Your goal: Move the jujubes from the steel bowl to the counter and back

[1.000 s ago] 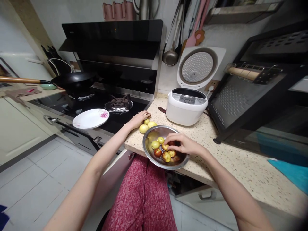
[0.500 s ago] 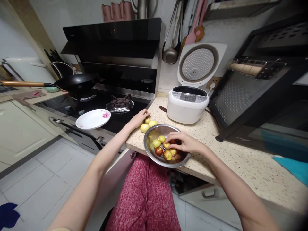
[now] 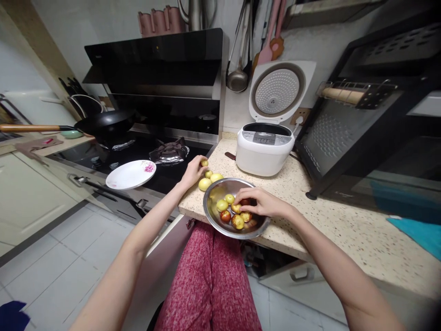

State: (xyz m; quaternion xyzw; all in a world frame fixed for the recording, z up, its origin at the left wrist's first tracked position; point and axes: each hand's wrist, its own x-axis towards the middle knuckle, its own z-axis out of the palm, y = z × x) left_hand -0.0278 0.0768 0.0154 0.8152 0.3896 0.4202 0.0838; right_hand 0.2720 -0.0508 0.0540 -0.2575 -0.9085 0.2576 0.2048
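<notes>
A steel bowl [image 3: 208, 212] at the counter's front edge holds several jujubes, some yellow-green, some patched with reddish brown. My right hand [image 3: 263, 202] reaches into it from the right, its fingers closed around a mottled yellow jujube [image 3: 236, 208]. Behind the bowl's left side, my left hand [image 3: 193, 172] is raised slightly over the counter, pinching a small yellow-green jujube [image 3: 204, 163] at its fingertips. Just below those fingers lie another small jujube [image 3: 208, 174] and two larger, smooth yellow fruits [image 3: 204, 184], close to the bowl's rim.
An open white rice cooker [image 3: 262, 154] stands behind the bowl. Left of the counter, a white floral plate [image 3: 129, 175] rests at the stove's front edge, near a burner [image 3: 171, 151] and a black wok [image 3: 105, 122]. A dark rack [image 3: 330, 138] and blue cloth [image 3: 416, 234] are at right.
My left hand has lifted and drawn a little left, with a small jujube now showing at its fingertips. My right hand stays in the bowl. The whole view has shifted slightly.
</notes>
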